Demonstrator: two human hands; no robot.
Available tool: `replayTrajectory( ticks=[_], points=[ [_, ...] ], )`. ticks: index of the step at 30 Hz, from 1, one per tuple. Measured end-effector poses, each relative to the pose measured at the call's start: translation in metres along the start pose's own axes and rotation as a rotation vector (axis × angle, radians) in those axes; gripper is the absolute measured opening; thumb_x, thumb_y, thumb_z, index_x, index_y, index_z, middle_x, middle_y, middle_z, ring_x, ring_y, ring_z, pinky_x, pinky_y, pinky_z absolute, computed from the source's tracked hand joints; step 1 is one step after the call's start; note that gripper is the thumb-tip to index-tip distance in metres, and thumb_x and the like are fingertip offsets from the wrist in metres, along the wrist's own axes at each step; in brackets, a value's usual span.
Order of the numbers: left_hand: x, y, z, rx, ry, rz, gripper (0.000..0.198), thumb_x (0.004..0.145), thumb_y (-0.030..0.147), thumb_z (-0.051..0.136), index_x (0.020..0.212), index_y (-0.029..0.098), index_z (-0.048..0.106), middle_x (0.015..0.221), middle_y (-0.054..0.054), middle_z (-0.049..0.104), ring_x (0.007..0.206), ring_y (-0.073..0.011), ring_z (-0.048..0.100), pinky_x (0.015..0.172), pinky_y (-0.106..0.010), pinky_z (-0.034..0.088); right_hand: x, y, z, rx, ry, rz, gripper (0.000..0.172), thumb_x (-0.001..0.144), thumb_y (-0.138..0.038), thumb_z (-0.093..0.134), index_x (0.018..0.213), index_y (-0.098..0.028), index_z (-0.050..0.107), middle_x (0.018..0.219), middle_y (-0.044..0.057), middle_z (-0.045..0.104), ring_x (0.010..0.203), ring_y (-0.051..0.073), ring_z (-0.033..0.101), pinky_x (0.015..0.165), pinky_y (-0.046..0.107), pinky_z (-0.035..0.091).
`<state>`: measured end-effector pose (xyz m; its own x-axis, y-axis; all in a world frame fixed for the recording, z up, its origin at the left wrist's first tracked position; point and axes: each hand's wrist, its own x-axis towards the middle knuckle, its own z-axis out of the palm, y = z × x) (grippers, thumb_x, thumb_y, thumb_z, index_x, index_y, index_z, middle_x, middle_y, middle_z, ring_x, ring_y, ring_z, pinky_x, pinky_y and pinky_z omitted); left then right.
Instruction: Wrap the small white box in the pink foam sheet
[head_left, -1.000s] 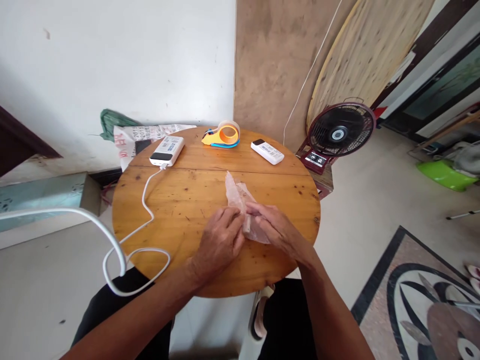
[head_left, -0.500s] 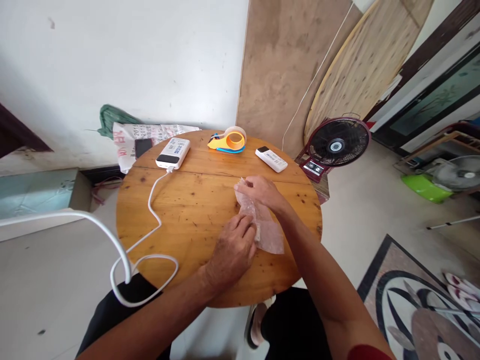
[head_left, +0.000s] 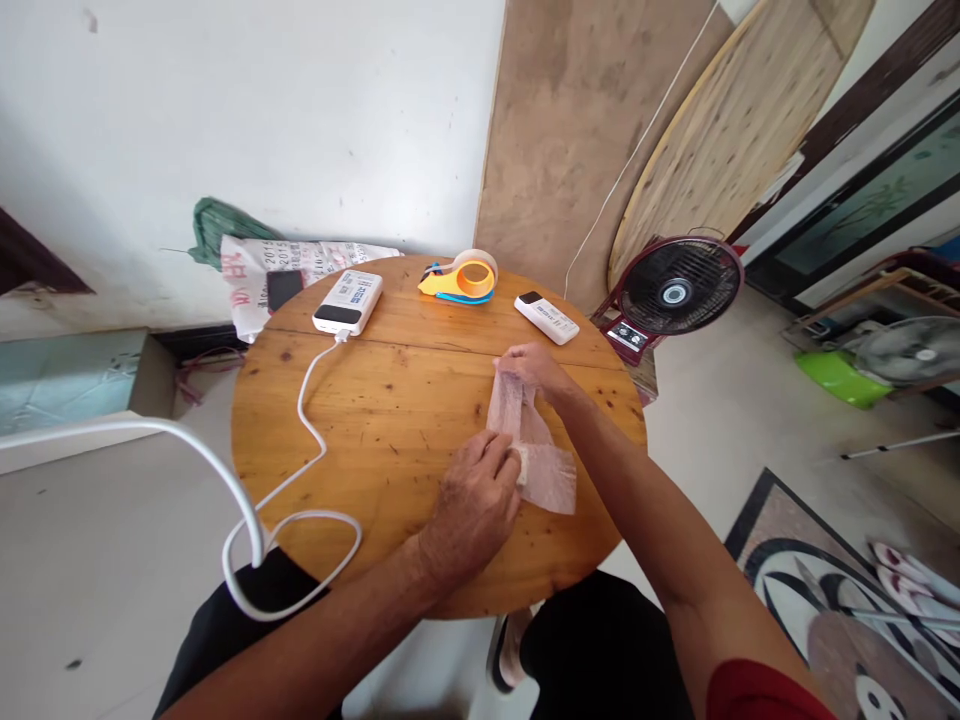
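A sheet of pinkish, translucent bubble wrap [head_left: 551,478] lies on the round wooden table [head_left: 360,430] near its right front. My left hand [head_left: 484,480] is closed over a small pale block [head_left: 523,466] lying on the wrap; most of that block is hidden under my fingers, so I cannot tell its kind. Farther back, my right hand [head_left: 531,366] pinches the far end of the wrap and holds it slightly raised, stretched away from the left hand.
Toward the back stand a white power bank [head_left: 349,303] with a white cable [head_left: 304,400], a yellow tape dispenser [head_left: 461,280] and a second white device [head_left: 547,317]. A dark red fan [head_left: 673,290] is beyond the table's right edge. The cable loops over the left front edge.
My right hand has shifted slightly right and back, pulling the far end of the bubble wrap straighter. More of the pale block shows beside my left hand, which has moved slightly right.
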<state>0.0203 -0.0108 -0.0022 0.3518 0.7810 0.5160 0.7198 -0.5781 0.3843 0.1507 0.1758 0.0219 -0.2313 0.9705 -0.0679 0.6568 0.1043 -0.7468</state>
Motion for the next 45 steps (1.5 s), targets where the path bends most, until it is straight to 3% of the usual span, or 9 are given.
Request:
replayTrajectory(
  ticks=[5, 10, 14, 17, 23, 29, 34, 38, 45],
  points=[
    [0.001, 0.000, -0.001, -0.008, 0.020, 0.003, 0.022, 0.082, 0.007, 0.050, 0.102, 0.013, 0.059, 0.117, -0.012, 0.059, 0.114, -0.0276, 0.048, 0.099, -0.043, 0.046, -0.039, -0.004, -0.021, 0.115, 0.154, -0.041, 0.030, 0.076, -0.046, 0.053, 0.067, -0.018, 0.056, 0.065, -0.002, 0.054, 0.061, 0.011, 0.047, 0.057, 0.024, 0.036],
    [0.001, 0.000, -0.004, -0.013, 0.024, 0.025, 0.020, 0.082, 0.006, 0.050, 0.098, 0.013, 0.059, 0.112, -0.012, 0.060, 0.111, -0.0275, 0.049, 0.098, -0.043, 0.046, -0.127, 0.024, -0.049, 0.164, 0.228, 0.068, 0.030, 0.075, -0.048, 0.065, 0.077, -0.018, 0.062, 0.075, -0.001, 0.061, 0.069, 0.013, 0.051, 0.065, 0.025, 0.038],
    [0.001, 0.000, -0.005, -0.021, 0.024, 0.029, 0.020, 0.081, 0.005, 0.050, 0.097, 0.014, 0.059, 0.111, -0.012, 0.059, 0.110, -0.0273, 0.049, 0.098, -0.043, 0.046, -0.185, 0.042, -0.042, 0.308, 0.163, 0.211, 0.031, 0.077, -0.048, 0.065, 0.084, -0.018, 0.064, 0.076, 0.001, 0.063, 0.070, 0.015, 0.055, 0.063, 0.026, 0.041],
    [0.002, -0.001, -0.004, -0.019, 0.027, 0.030, 0.019, 0.082, 0.006, 0.050, 0.096, 0.014, 0.059, 0.110, -0.012, 0.059, 0.109, -0.0270, 0.050, 0.098, -0.043, 0.046, -0.203, 0.036, -0.032, 0.349, 0.125, 0.202, 0.033, 0.077, -0.047, 0.066, 0.094, -0.019, 0.064, 0.080, 0.003, 0.065, 0.073, 0.016, 0.058, 0.065, 0.027, 0.044],
    [0.003, -0.002, -0.004, -0.018, 0.036, 0.045, 0.022, 0.080, 0.005, 0.049, 0.097, 0.014, 0.060, 0.110, -0.012, 0.060, 0.107, -0.0270, 0.051, 0.096, -0.042, 0.047, -0.190, 0.013, -0.032, 0.045, 0.105, -0.068, 0.040, 0.079, -0.041, 0.065, 0.115, -0.026, 0.065, 0.135, 0.008, 0.051, 0.111, 0.022, 0.054, 0.080, 0.031, 0.047],
    [0.002, -0.002, -0.008, -0.038, -0.011, 0.044, 0.025, 0.080, 0.003, 0.048, 0.099, 0.015, 0.060, 0.112, -0.011, 0.059, 0.108, -0.0268, 0.049, 0.096, -0.043, 0.047, -0.161, 0.012, -0.031, -0.158, -0.119, -0.073, 0.037, 0.083, -0.039, 0.062, 0.116, -0.024, 0.066, 0.111, 0.007, 0.064, 0.093, 0.020, 0.058, 0.080, 0.032, 0.044],
    [0.002, -0.004, -0.011, -0.057, -0.041, 0.045, 0.025, 0.080, 0.004, 0.047, 0.099, 0.014, 0.060, 0.112, -0.012, 0.058, 0.109, -0.0267, 0.047, 0.097, -0.042, 0.046, -0.157, 0.014, -0.028, -0.153, -0.187, -0.033, 0.027, 0.086, -0.043, 0.054, 0.080, -0.018, 0.064, 0.070, -0.002, 0.055, 0.063, 0.012, 0.047, 0.058, 0.024, 0.033],
    [0.002, -0.003, -0.012, -0.039, -0.045, 0.040, 0.023, 0.080, 0.004, 0.048, 0.097, 0.015, 0.060, 0.110, -0.012, 0.058, 0.107, -0.0268, 0.048, 0.095, -0.042, 0.046, -0.162, 0.020, -0.019, -0.071, -0.080, 0.020, 0.034, 0.081, -0.045, 0.057, 0.062, -0.018, 0.049, 0.059, -0.005, 0.040, 0.056, 0.010, 0.037, 0.051, 0.023, 0.026],
    [-0.001, 0.004, -0.010, 0.030, -0.046, 0.032, 0.018, 0.081, 0.008, 0.049, 0.093, 0.015, 0.061, 0.104, -0.012, 0.058, 0.098, -0.0274, 0.048, 0.088, -0.043, 0.047, -0.162, 0.032, 0.003, -0.060, 0.133, 0.063, 0.026, 0.074, -0.038, 0.059, 0.060, -0.019, 0.046, 0.057, -0.005, 0.044, 0.055, 0.010, 0.039, 0.052, 0.022, 0.029]
  ],
)
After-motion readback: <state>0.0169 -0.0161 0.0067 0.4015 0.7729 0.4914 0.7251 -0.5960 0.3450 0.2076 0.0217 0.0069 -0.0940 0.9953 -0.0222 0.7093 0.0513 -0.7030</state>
